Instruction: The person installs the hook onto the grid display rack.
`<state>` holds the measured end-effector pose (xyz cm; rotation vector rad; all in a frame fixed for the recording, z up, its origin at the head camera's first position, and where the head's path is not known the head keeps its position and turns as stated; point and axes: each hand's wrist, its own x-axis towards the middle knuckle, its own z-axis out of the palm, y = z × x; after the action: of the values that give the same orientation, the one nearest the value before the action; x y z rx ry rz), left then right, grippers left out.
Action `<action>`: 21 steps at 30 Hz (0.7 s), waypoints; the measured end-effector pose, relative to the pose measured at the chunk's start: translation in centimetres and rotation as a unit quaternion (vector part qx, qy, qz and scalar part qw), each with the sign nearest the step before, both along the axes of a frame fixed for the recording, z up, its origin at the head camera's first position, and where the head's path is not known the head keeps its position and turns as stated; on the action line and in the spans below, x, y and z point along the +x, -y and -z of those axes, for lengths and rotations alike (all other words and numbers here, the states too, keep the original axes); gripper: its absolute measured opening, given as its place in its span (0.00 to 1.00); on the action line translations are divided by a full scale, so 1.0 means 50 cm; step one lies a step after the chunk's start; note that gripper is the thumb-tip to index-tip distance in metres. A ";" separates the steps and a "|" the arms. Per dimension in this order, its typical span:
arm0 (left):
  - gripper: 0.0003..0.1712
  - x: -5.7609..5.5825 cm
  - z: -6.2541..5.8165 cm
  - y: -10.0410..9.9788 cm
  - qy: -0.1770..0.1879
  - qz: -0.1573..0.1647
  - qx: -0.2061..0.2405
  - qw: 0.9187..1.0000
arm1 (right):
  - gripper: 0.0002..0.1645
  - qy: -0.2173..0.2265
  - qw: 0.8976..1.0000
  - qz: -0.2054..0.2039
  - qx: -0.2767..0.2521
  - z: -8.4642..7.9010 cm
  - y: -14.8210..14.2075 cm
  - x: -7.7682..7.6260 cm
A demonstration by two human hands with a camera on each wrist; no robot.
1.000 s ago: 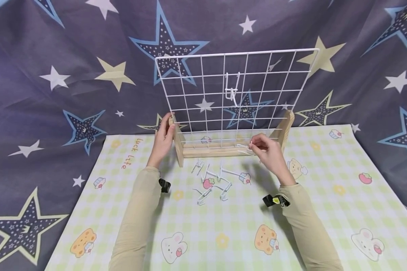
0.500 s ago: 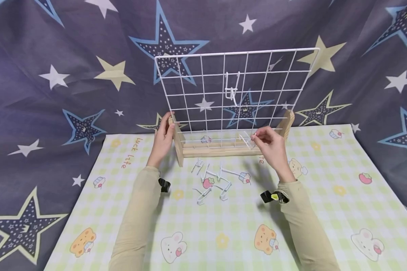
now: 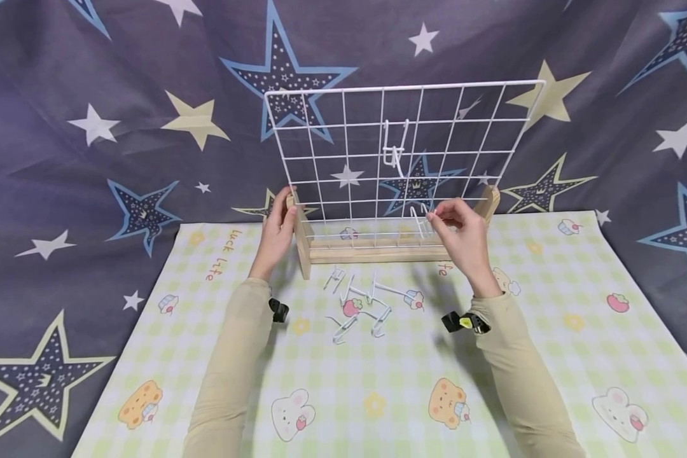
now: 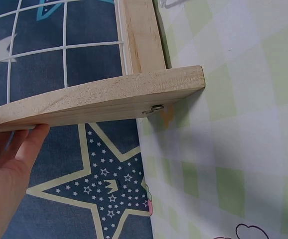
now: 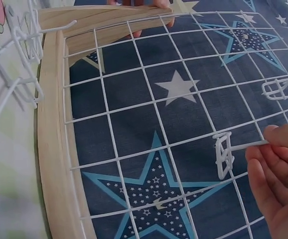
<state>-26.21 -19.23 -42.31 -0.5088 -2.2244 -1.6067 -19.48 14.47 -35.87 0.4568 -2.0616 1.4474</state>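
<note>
A white wire grid panel (image 3: 366,156) stands upright in a wooden stand (image 3: 378,256). My left hand (image 3: 276,230) grips the stand's left side post (image 4: 109,94), its fingers around the upper end. Between the thumb and fingertips of my right hand (image 3: 464,238) is the rod of a white wire hook (image 5: 223,155). The hook's back frame lies close against the lower right part of the grid in the right wrist view. Another white hook (image 3: 394,156) hangs on the grid above, near its middle.
Several loose white wire hooks (image 3: 357,312) lie on the checked tablecloth (image 3: 332,375) in front of the stand. A dark star-patterned cloth (image 3: 131,83) hangs right behind the grid.
My right hand has risen and shifted slightly right, bringing the pinched hook higher against the grid and more upright. The left hand has kept its hold on the post.
</note>
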 end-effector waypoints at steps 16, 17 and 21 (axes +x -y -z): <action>0.25 0.041 -0.056 -0.017 0.018 0.006 -0.011 1.000 | 0.07 0.040 0.998 0.043 0.003 0.112 -0.007 -0.083; 0.26 0.041 -0.056 -0.016 0.016 0.009 -0.009 1.000 | 0.06 0.045 0.998 0.041 0.008 0.117 -0.007 -0.083; 0.26 0.042 -0.054 -0.014 0.015 0.006 -0.013 1.000 | 0.06 0.058 0.998 0.022 0.013 0.133 0.000 -0.078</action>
<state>-24.11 -18.53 -39.61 -0.5101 -2.2702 -1.6033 -23.37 14.46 -42.54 0.3422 -2.1709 1.4533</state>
